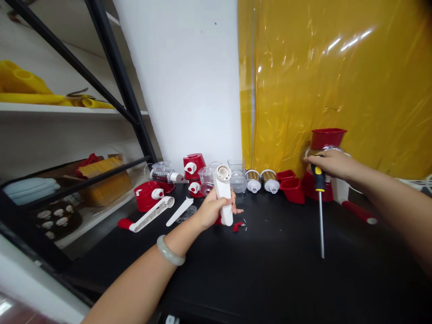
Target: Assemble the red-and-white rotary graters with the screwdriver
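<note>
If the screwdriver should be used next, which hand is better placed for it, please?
Probably the right hand: it holds the screwdriver, whose shaft points down. The left hand seems less suitable, because it is gripping a white crank part.

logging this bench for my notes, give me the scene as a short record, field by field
left hand: gripping a white arm piece, round socket end up
right hand: holding a screwdriver, shaft pointing down, by a red machine; contact unclear
surface: black tabletop
left side: crank with red grip, slim white strip
between the hands, farther back: two grater drums side by side
backdrop: white wall, yellow plastic sheet on the right
</note>
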Demonstrator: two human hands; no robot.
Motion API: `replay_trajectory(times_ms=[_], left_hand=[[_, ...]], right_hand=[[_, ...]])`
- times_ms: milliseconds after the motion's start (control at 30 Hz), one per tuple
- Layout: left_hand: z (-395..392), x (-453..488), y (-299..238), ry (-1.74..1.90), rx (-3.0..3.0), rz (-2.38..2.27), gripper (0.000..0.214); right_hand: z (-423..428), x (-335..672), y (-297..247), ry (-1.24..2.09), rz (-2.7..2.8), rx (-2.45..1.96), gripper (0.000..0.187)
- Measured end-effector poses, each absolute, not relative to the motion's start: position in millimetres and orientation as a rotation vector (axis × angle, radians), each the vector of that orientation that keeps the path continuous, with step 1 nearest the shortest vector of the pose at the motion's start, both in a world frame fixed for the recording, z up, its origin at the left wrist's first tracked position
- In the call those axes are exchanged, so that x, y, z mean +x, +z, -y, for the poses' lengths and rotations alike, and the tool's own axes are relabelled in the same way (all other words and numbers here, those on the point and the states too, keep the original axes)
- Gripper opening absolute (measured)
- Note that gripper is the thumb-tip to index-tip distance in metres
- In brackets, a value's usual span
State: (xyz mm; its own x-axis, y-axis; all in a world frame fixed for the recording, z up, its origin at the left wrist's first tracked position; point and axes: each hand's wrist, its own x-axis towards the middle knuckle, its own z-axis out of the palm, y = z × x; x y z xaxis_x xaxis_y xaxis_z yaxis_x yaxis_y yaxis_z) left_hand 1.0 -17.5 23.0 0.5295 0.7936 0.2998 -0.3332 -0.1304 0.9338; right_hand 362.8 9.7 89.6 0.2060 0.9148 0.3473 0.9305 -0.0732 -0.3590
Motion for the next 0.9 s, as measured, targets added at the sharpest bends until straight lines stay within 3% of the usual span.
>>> replay_trajectory(times_ms=[233,433,600,900], left_hand=[[20,2,25,0.986,1.484,-0.537,0.02],[23,2,22,0.889,1.784,-0.942,0.026],[27,0,27,0.781,2.09,-1.233,0.017],[32,-7,36,0.464,2.7,-1.684,0.018]], right_hand=[[-3,354,94,0.059,1.654,-2.108,0.044],[-1,347,95,0.075,1.668,-2.12,0.044],[-2,343,88,0.133,1.68,-2.03,0.039],[-18,335,65,0.056,1.69,-1.764,0.046]])
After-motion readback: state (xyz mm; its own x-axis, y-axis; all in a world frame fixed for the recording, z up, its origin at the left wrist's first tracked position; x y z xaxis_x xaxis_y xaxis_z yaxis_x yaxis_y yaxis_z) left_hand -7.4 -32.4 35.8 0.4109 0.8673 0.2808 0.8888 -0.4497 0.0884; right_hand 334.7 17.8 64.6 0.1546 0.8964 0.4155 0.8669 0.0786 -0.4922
